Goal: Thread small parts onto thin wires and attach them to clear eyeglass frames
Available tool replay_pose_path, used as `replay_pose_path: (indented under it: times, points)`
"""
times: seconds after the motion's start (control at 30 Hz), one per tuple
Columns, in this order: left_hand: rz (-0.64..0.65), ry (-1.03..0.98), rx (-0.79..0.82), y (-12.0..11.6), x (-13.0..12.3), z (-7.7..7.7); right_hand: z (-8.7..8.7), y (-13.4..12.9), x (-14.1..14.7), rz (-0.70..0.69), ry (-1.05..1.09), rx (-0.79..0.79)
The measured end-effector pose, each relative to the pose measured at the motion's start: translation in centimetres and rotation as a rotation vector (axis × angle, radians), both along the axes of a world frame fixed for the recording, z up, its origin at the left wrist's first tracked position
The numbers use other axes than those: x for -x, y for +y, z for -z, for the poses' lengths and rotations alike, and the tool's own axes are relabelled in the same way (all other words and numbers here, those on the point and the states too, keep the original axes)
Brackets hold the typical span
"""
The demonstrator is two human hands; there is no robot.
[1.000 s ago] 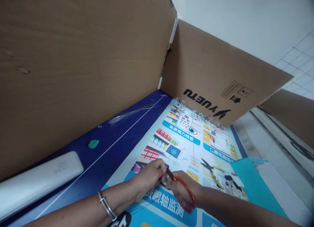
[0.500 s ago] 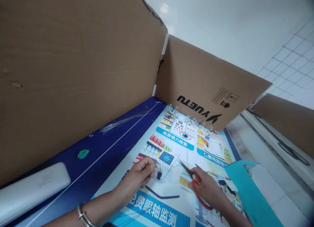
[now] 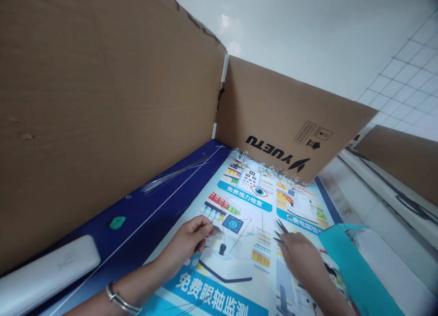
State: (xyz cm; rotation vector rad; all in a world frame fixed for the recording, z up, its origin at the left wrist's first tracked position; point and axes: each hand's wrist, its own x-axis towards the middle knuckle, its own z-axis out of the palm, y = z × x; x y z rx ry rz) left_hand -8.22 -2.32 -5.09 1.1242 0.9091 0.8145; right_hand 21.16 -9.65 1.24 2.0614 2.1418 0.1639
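My left hand (image 3: pixel 191 238), with a silver bangle (image 3: pixel 121 300) on the wrist, is closed in a pinch over the printed poster (image 3: pixel 236 266). At its fingertips shows something small and thin that I cannot make out. My right hand (image 3: pixel 303 256) is wrapped round a pair of scissors (image 3: pixel 281 226), whose dark blades point up and left, tips apart, towards the poster's middle. The palm hides the scissors' handles. A gap lies between the blades and my left hand. Several thin strands (image 3: pixel 263 220) seem to lie on the poster between the hands.
Tall cardboard panels (image 3: pixel 294 106) stand at the left and back. Small clear pieces (image 3: pixel 270 170) line the back panel's foot. On the blue strip at left lie a bundle of thin wires (image 3: pixel 171 175), a green lump (image 3: pixel 117 222) and a white case (image 3: pixel 54 270). A turquoise folder (image 3: pixel 356 266) is at right.
My right hand has moved right and slightly turned with the scissors, so the red handles no longer show. My left hand has shifted slightly left, still pinched.
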Motion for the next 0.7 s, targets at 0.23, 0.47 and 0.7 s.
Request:
replay_pose_path:
  times: [0.23, 0.47, 0.7]
  points:
    - [0.0, 0.375, -0.291, 1.4, -1.2, 0.6, 3.7, 0.7, 7.5, -0.264, 0.048, -0.026]
    - [0.153, 0.532, -0.524, 0.2, -1.7, -0.4, 4.2, 2.5, 9.5, -0.356, 0.059, -0.056]
    - [0.088, 0.269, -0.346, 0.3, -1.7, 0.4, 2.8, 4.7, 8.2, -0.508, 0.124, -0.029]
